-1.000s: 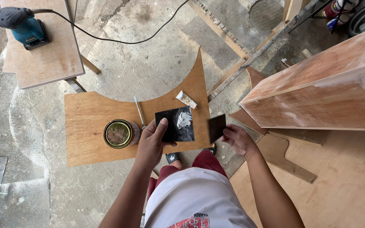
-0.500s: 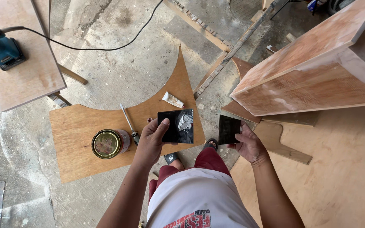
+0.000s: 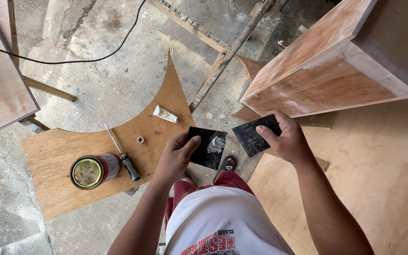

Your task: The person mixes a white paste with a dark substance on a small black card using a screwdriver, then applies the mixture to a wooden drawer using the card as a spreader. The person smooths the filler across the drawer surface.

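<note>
Where thumb covers, dark sheet [image 3: 253, 136] hidden.

Both hands [image 3: 175, 158] [image 3: 284, 139] forward (grips closed)

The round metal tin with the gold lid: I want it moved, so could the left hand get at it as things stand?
Probably not at once: the left hand grips a black square sheet. Otherwise the round gold-lidded metal tin lies unobstructed beside it on the curved plywood board.

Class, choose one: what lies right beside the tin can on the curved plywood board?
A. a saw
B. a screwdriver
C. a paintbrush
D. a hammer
B: a screwdriver with a dark handle lies just right of the tin can on the plywood board.
</note>
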